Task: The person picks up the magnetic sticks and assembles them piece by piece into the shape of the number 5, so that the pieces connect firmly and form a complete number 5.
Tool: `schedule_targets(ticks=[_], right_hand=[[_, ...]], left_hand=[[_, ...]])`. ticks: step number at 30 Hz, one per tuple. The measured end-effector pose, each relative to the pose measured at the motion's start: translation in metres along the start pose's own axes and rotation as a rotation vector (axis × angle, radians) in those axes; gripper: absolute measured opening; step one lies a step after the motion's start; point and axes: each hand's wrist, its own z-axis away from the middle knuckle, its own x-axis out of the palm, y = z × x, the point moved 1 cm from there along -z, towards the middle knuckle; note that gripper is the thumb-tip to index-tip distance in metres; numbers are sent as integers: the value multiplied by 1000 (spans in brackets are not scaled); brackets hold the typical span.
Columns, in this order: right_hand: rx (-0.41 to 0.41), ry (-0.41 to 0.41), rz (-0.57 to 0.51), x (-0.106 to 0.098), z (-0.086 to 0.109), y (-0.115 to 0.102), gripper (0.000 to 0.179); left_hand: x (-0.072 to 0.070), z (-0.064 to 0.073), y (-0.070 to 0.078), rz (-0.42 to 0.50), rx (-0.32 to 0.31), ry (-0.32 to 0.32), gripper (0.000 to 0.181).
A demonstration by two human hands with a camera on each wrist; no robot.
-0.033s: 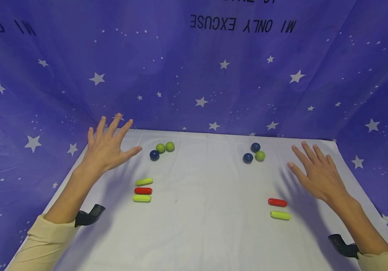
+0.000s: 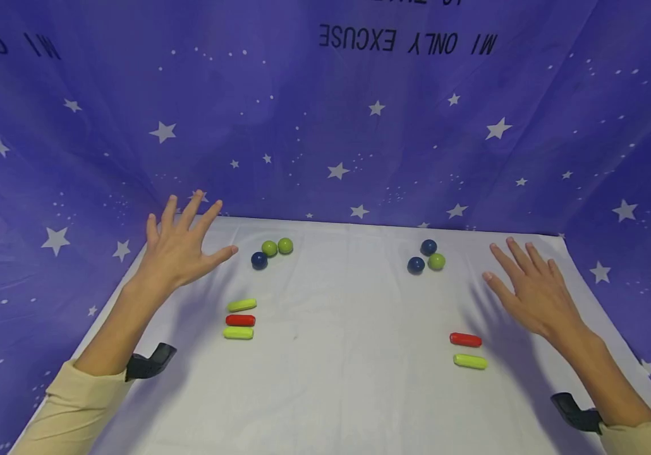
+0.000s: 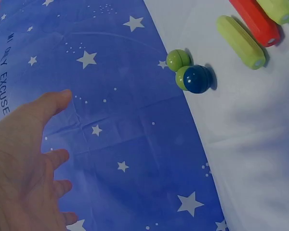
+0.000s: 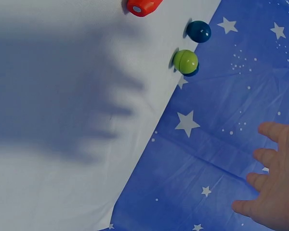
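Note:
My left hand (image 2: 174,253), fingers spread, hovers above the table's left side and holds nothing. To its right sit two green balls (image 2: 285,246) and a dark blue ball (image 2: 259,260), grouped closely. Nearer me, two yellow-green sticks (image 2: 238,333) lie on either side of a red stick (image 2: 240,320). My right hand (image 2: 538,294) is raised over the right side, also spread and holding nothing. Left of it are two dark blue balls (image 2: 416,265) and a green ball (image 2: 436,261). A red stick (image 2: 465,340) and a yellow-green stick (image 2: 470,361) lie below them.
A white cloth (image 2: 337,366) covers the table. Purple-blue fabric (image 2: 303,126) with white stars hangs behind and along both sides. A black strap piece (image 2: 151,361) juts from the left wrist, another black piece (image 2: 576,414) from the right. Hand shadows fall on the cloth.

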Motion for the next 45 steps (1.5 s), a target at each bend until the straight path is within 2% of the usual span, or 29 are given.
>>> schedule_targets(ticks=[12,16,19,23,28,33,38,45], right_hand=[[10,-1,7,4,5,4,68],[-5,11,8,4,1,2,67],[-14,22,-21,6,-3,-1,66],[2,10,-140,11,-7,-8,62],[40,-6,-372,23,-9,-14,52],[107,-40,-547,37,-15,-18,47],[150,-67,-649,47,-23,-20,46],[223,-134,-761,58,-39,-27,46]], left_hand=[[9,1,-1,32,12,-15,90],[14,2,-2,52,44,5,87],[19,2,-3,104,87,21,82],[29,6,-1,247,127,9,73],[47,14,0,425,132,-66,61],[71,25,-3,540,123,-130,49],[93,34,-6,613,105,-188,41],[109,37,-9,606,101,-220,34]])
